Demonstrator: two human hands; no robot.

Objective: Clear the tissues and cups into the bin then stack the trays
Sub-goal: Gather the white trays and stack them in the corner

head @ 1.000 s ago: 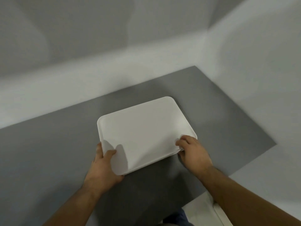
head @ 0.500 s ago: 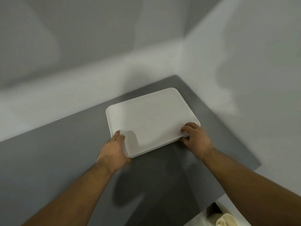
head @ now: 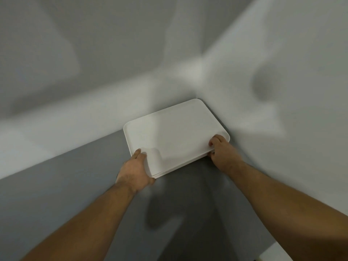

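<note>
A stack of white trays lies on the grey table, tucked into the far corner where two walls meet. Several thin edges show at the stack's near left corner. My left hand grips that near left corner, thumb on top. My right hand holds the near right corner, fingers curled over the rim. The top tray is bare. No tissues, cups or bin are in view.
White walls close in behind and to the right of the trays. The table's right edge runs down toward the lower right, where a pale object shows beyond it.
Both hands have pushed the tray stack away from me into the far corner, against the walls. My arms are stretched out further.
</note>
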